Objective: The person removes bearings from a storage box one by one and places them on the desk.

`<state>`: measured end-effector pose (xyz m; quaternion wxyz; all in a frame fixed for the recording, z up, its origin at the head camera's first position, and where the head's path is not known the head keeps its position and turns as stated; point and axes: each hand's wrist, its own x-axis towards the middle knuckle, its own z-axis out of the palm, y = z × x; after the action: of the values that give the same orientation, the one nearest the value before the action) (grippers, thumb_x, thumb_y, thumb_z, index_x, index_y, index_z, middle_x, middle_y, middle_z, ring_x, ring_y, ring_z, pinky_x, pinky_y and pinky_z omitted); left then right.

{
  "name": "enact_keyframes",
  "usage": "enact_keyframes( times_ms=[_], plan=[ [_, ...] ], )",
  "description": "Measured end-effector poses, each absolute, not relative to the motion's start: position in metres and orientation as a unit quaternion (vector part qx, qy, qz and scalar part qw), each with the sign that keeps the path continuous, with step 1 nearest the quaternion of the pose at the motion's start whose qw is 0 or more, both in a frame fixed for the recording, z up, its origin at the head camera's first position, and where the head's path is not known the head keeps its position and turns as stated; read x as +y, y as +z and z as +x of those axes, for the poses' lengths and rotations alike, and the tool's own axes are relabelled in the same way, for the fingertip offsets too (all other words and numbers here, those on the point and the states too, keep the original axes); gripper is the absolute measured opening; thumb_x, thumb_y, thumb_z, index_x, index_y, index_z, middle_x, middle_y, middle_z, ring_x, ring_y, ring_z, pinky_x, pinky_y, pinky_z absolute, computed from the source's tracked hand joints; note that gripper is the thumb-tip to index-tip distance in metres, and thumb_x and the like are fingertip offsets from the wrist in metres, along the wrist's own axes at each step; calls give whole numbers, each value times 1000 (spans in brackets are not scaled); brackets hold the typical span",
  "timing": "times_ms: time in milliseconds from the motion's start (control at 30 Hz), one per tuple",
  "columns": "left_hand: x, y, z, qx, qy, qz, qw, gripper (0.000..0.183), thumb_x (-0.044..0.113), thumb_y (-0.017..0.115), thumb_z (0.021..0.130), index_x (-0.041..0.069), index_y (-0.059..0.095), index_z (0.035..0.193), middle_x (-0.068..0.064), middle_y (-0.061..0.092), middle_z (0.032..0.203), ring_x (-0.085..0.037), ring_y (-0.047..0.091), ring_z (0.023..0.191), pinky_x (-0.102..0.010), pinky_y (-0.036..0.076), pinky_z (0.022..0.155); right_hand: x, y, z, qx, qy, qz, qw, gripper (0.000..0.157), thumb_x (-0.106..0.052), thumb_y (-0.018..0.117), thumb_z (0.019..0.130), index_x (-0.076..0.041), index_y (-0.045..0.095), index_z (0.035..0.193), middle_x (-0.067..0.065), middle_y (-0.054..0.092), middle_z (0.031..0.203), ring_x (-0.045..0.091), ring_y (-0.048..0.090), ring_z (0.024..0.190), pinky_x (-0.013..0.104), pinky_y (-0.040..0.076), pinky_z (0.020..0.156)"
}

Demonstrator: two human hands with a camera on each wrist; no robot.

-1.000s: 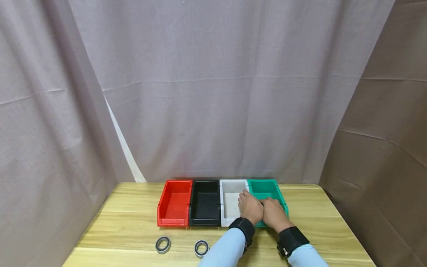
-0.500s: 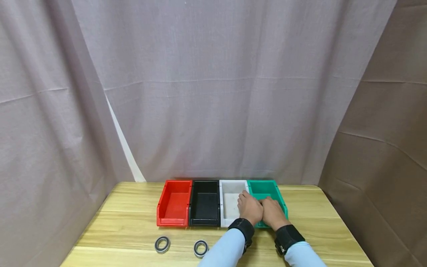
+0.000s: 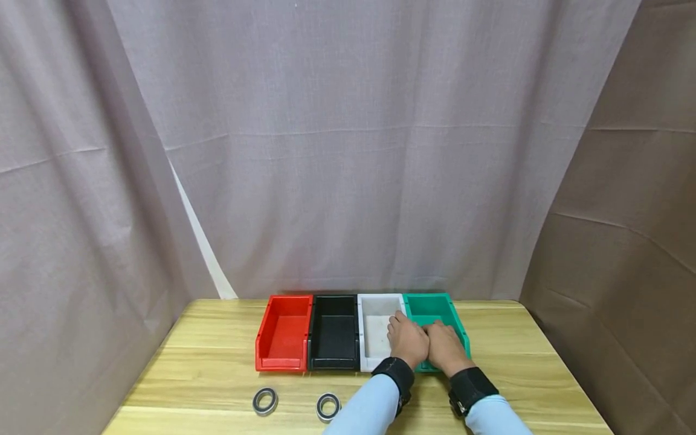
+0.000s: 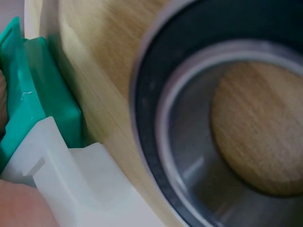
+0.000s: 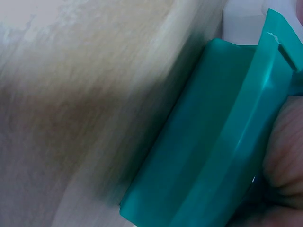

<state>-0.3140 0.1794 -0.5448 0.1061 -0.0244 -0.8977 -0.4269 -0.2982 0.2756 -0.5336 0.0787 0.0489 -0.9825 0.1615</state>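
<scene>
My left hand lies over the white bin, at the wall it shares with the green bin. Right beside it, my right hand reaches into the green bin, and the two hands meet near the shared wall. Both sets of fingertips are largely hidden, so I cannot tell how they grip the walls. In the left wrist view, skin shows behind the front of the white bin, next to the green bin. The right wrist view has bent fingers behind the front lip of the green bin.
A red bin and a black bin continue the row to the left. Two ball bearings lie on the wooden table: one bearing at left, another bearing close to the left sleeve. Grey curtains hang behind.
The hands hold nearly the same place throughout, with the right wrist shifted very slightly left since one second ago. Bins and bearings stay where they were.
</scene>
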Motion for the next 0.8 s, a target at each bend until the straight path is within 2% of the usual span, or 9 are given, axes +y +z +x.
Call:
enact_keyframes(
  times_ms=[267, 600, 700, 800],
  plan=[
    [179, -540, -312, -898, -427, -25, 107, 35, 14, 52, 104, -8, 50, 131, -22, 56, 112, -38, 56, 103, -54, 49, 93, 276, -533, -299, -984, 158, 46, 74, 25, -14, 58, 106, -5, 82, 110, 15, 76, 104, 39, 67, 108, 58, 50, 103],
    [180, -541, -312, -893, -434, -22, 116, 37, 13, 52, 104, -10, 50, 133, -23, 56, 113, -40, 56, 103, -56, 48, 93, 277, -533, -294, -981, 150, 62, 103, 21, -5, 62, 100, -6, 83, 103, 14, 72, 94, 37, 68, 96, 55, 53, 94],
    [180, -541, -312, -890, -442, -19, 107, 38, 14, 51, 105, -10, 49, 134, -24, 56, 114, -40, 56, 105, -56, 48, 95, 278, -536, -292, -979, 154, 61, 115, 23, -3, 64, 97, -6, 82, 111, 16, 73, 99, 38, 68, 99, 55, 54, 94],
    [179, -541, -312, -888, -450, -13, 91, 35, 14, 51, 106, -8, 49, 132, -22, 55, 114, -39, 55, 106, -56, 47, 96, 278, -538, -288, -978, 163, 52, 120, 29, -5, 67, 97, -5, 80, 122, 21, 74, 112, 43, 69, 106, 58, 55, 98]
  ],
)
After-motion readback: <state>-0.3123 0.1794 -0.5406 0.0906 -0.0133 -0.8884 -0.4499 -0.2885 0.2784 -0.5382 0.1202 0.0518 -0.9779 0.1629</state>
